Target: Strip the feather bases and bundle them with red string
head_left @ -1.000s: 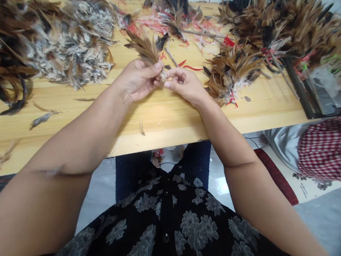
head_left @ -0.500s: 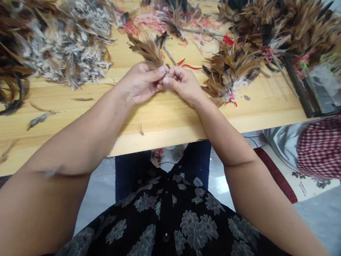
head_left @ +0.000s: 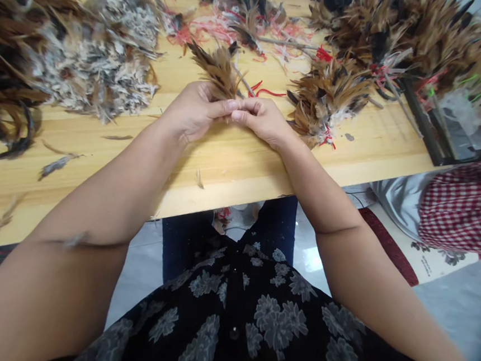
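Brown-and-black feather tuft (head_left: 217,70)

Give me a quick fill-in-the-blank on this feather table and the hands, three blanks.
The left hand and right hand meet around a feather bunch that is mostly ____ in colour.
The loose strings lying on the wooden table beside the hands are ____.
The blouse is black with a pattern of grey ____.
Missing words: brown; red; flowers.
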Tool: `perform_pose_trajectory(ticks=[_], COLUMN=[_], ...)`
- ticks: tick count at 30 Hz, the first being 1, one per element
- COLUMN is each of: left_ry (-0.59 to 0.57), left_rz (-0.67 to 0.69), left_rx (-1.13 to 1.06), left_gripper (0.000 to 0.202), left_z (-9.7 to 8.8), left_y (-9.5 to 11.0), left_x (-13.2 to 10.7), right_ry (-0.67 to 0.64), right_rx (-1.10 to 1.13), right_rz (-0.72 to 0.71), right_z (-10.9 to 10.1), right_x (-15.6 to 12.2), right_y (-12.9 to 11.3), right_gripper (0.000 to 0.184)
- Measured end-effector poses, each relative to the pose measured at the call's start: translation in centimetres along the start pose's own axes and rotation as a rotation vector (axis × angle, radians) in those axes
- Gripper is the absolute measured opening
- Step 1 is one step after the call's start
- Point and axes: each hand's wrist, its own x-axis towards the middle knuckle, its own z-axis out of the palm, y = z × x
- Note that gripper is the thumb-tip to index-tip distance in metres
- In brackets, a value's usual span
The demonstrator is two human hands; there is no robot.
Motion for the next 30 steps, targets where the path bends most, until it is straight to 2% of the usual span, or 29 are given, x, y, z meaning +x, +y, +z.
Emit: perform_pose_trajectory(ticks=[3,10,13,17,23,27,30], left_ry=[-0.006,0.007,0.004,-0.028,-0.057,-0.018,0.014], left_rz=[-0.01,-0.036,-0.066,-0.032,0.05,0.054,0.048], left_rx=[0.002,-0.037,-0.07,-0.079,-0.032,-0.042,-0.074], left_gripper=[0.053,0.051,0.046,0.046,0.051,0.045,0.042], left_z=[0.4,0.5,0.5,0.3,-0.4,-0.8,-0.4], left_y=[0.3,0.1,0.0,-0.4,-0.6,-0.7,-0.7], left_x=[-0.2,-0.2,-0.2,0.0,0.3,0.7,0.6], right_ry=[-0.028,0.05,0.066,0.099,0.17,0.209,0.216], right_rx=[0.038,0.11,0.093,0.082,0.054,0.056,0.056], right_rz=[0.027,0.143,0.171,0.171,0.189,0.202,0.226], right_z=[0.4,1.2,1.4,1.8,1.6,1.4,1.5], right_x=[-0.2,-0.6,-0.6,-0.5,-0.3,-0.3,-0.3], right_y=[-0.6,-1.8,-2.2,-2.4,-2.4,-2.4,-2.5], right_gripper=[0.054,0.034,0.041,0.052,0.048,0.05,0.052])
